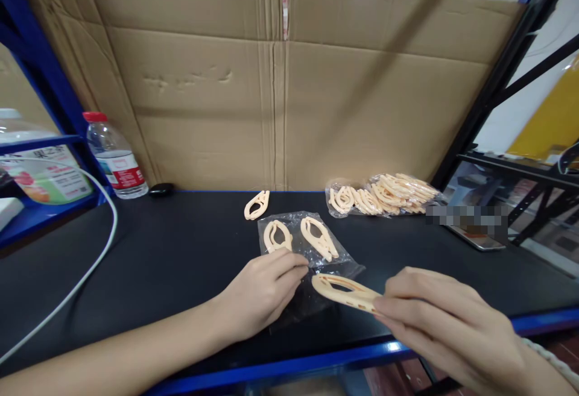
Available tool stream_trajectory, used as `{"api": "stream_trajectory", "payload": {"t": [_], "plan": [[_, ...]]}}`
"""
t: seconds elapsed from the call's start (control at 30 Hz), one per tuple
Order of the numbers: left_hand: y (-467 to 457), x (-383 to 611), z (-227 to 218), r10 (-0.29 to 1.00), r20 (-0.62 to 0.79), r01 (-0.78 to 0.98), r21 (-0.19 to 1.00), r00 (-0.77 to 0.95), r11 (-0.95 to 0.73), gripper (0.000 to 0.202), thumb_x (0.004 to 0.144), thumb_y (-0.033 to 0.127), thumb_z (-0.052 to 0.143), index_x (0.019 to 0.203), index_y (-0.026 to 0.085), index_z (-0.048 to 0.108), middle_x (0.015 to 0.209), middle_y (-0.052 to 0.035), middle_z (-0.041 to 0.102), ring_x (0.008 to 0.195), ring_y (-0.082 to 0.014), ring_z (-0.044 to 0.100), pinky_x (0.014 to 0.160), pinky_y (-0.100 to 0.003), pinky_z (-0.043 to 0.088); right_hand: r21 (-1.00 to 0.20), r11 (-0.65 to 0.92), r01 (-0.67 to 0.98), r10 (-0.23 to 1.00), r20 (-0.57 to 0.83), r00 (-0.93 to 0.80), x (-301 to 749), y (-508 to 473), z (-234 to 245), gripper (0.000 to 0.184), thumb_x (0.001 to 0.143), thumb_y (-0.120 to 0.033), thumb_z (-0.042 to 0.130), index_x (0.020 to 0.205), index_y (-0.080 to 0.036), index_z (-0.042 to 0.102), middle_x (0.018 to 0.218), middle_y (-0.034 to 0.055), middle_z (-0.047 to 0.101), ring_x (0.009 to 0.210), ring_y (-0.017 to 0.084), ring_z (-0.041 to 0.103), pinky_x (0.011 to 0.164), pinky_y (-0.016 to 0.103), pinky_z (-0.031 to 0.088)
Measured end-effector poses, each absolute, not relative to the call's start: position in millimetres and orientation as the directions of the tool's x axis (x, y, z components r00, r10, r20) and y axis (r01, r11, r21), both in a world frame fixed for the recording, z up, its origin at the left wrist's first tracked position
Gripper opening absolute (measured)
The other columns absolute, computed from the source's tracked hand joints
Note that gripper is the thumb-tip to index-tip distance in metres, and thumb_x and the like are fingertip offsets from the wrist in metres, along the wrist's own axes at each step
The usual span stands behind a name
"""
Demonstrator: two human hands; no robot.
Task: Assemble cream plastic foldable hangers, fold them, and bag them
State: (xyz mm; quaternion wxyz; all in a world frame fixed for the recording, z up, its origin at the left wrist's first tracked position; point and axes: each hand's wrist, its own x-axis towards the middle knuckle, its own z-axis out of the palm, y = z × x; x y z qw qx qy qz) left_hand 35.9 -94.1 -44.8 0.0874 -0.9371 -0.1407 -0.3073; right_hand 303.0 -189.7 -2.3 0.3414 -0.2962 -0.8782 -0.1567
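My right hand [446,308] grips one end of a beige folded plastic hanger [330,290]. The hanger's looped end points left, toward the mouth of a clear plastic bag [296,266]. My left hand [266,284] pinches the near edge of that bag, fingers pressed together. Inside or under the film lie two more folded hangers, one at the left [286,240] and one at the right [322,242]; part of the left one is hidden behind my left hand. Behind the bag, a loose folded hanger [248,210] lies on the black table.
Bagged hangers [393,197] are piled at the back right, near a phone-like flat object [484,240]. A water bottle [118,164] with a red cap stands at the back left. A white cable [106,239] crosses the left side. Cardboard [203,113] walls the back edge.
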Motion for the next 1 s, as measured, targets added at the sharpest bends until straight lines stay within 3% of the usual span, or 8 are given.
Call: {"api": "stream_trajectory", "payload": {"t": [0.13,0.23,0.37,0.53,0.7,1.0], "plan": [[-92,36,-48,0.247,0.653,0.320,0.008,0.716,-0.948,0.025,0.091,0.006,0.050,0.114,0.011,0.059,0.108,-0.0130,0.066,0.097,-0.0215,0.064,0.081,-0.033,0.058,0.211,0.808,0.550,0.314,0.636,-0.705,287,-177,-5,0.020,0.094,-0.007,0.046,0.092,-0.011,0.066,0.070,0.0036,0.061,0.060,0.013,0.051,0.057,0.028,0.045],[-90,36,-51,0.270,0.673,0.335,0.036,0.689,-0.942,0.030,0.091,0.004,0.050,0.119,0.012,0.057,0.112,-0.0130,0.065,0.102,-0.0212,0.063,0.087,-0.034,0.056,0.381,0.768,0.515,0.220,0.598,-0.771,276,-158,-14,0.023,0.090,-0.005,0.046,0.084,-0.009,0.068,0.066,0.0052,0.060,0.057,0.014,0.049,0.055,0.031,0.043],[-89,36,-52,0.277,0.685,0.346,0.040,0.674,-0.938,0.033,0.091,0.004,0.049,0.122,0.012,0.056,0.114,-0.0125,0.064,0.105,-0.0209,0.062,0.090,-0.035,0.055,0.531,0.643,0.551,0.203,0.576,-0.792,263,-141,-25,0.022,0.087,-0.006,0.049,0.078,-0.010,0.068,0.065,0.0057,0.059,0.056,0.016,0.051,0.052,0.032,0.040],[-88,36,-51,0.292,0.676,0.336,0.070,0.677,-0.939,0.033,0.090,0.003,0.048,0.122,0.013,0.055,0.116,-0.0129,0.063,0.105,-0.0214,0.061,0.089,-0.036,0.055,0.568,0.620,0.542,0.195,0.558,-0.807,252,-161,-18,0.024,0.086,-0.008,0.047,0.084,-0.008,0.071,0.070,0.0095,0.064,0.058,0.019,0.055,0.054,0.034,0.043],[-87,35,-49,0.296,0.645,0.304,0.103,0.705,-0.947,0.044,0.084,-0.001,0.047,0.125,0.014,0.053,0.120,-0.0135,0.062,0.108,-0.0232,0.059,0.090,-0.040,0.055,0.561,0.610,0.560,0.153,0.611,-0.777,246,-193,-11,0.017,0.080,-0.005,0.056,0.081,-0.013,0.070,0.064,0.0023,0.064,0.054,0.015,0.055,0.054,0.032,0.042],[-87,35,-49,0.328,0.648,0.321,0.135,0.687,-0.937,0.040,0.086,0.004,0.052,0.124,0.016,0.053,0.121,-0.0122,0.061,0.112,-0.0230,0.058,0.095,-0.040,0.052,0.626,0.517,0.584,0.238,0.550,-0.800,231,-150,-11,0.023,0.087,-0.009,0.045,0.077,-0.012,0.066,0.075,0.0092,0.065,0.055,0.017,0.055,0.052,0.033,0.040]]}}
